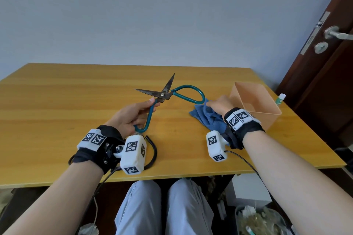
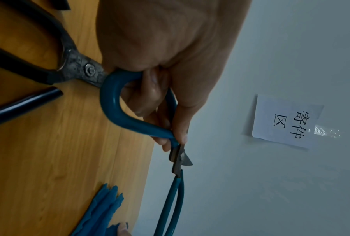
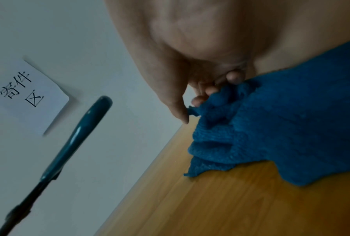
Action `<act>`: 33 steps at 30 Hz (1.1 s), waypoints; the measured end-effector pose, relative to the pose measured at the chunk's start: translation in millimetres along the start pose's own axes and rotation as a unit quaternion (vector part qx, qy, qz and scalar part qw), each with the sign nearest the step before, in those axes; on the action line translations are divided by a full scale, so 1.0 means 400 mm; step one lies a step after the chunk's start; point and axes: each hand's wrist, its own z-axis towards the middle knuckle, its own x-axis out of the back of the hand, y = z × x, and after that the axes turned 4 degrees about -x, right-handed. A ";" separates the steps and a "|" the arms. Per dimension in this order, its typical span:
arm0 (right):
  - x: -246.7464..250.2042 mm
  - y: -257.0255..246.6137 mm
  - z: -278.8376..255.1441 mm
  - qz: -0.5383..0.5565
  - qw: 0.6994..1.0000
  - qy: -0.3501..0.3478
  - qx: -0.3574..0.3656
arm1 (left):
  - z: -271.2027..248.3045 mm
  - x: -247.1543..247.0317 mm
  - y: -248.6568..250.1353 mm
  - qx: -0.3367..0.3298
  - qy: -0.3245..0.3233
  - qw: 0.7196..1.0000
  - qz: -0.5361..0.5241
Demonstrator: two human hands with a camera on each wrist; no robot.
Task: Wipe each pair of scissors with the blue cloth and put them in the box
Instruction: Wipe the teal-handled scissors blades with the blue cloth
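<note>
My left hand (image 1: 150,106) grips one teal handle loop of a pair of scissors (image 1: 164,94) and holds it above the wooden table (image 1: 57,101), its dark blades spread open and pointing away. In the left wrist view my fingers curl round that teal loop (image 2: 117,111). The other loop reaches over the blue cloth (image 1: 208,120). My right hand (image 1: 216,105) lies on the cloth, and its fingertips (image 3: 198,100) pinch the bunched folds of the cloth (image 3: 281,127). A second pair, with black handles (image 2: 78,67), lies on the table under my left wrist. The peach box (image 1: 238,97) stands just right of the cloth.
A small white and green tube (image 1: 280,99) stands by the table's right edge behind the box. A dark wooden door (image 1: 324,72) is at the right. A paper note (image 2: 287,121) is taped to the wall. Bins (image 1: 263,221) sit under the table beside my knees.
</note>
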 end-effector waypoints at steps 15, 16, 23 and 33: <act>0.018 -0.019 -0.033 0.072 0.982 0.170 0.044 | -0.008 0.004 0.011 -0.014 0.001 0.999 0.030; 0.028 -0.024 -0.036 0.119 0.974 0.183 0.059 | -0.008 0.004 0.012 -0.016 0.002 0.999 0.035; 0.078 -0.118 -0.107 0.397 0.890 0.131 0.184 | -0.012 0.008 0.025 -0.042 0.010 0.996 0.082; 0.041 -0.164 -0.176 0.399 0.894 -0.166 0.119 | -0.032 0.004 0.037 -0.089 0.019 0.990 0.112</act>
